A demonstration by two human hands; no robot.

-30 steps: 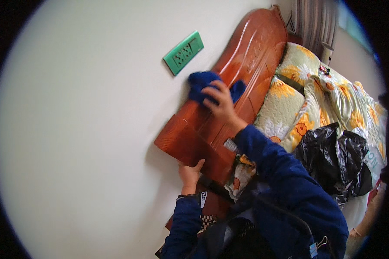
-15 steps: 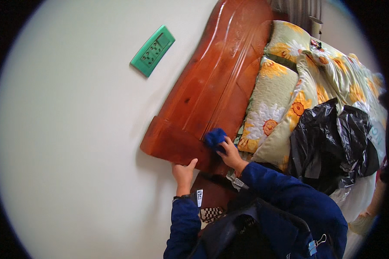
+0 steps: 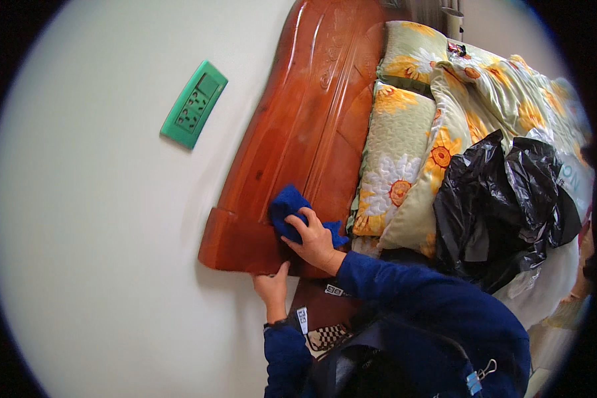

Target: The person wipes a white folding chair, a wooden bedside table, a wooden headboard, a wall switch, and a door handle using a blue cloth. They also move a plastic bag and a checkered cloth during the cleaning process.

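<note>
The right hand (image 3: 314, 244) clasps a blue cloth (image 3: 288, 201), likely soft, light and best bunched from above, on the near end of the wooden headboard (image 3: 292, 132), whose near edge the left hand (image 3: 270, 292) touches, its grip hidden.

A blue cloth (image 3: 285, 204) is held against a reddish-brown wooden headboard (image 3: 298, 113) by the right hand (image 3: 316, 243); the headboard's lower end is touched by the left hand (image 3: 271, 290). 1 green socket panel (image 3: 194, 105) is mounted on the wall (image 3: 99, 232) at left; flowered pillows (image 3: 395, 146) and a black bag (image 3: 494, 212) are seen at right.
</note>
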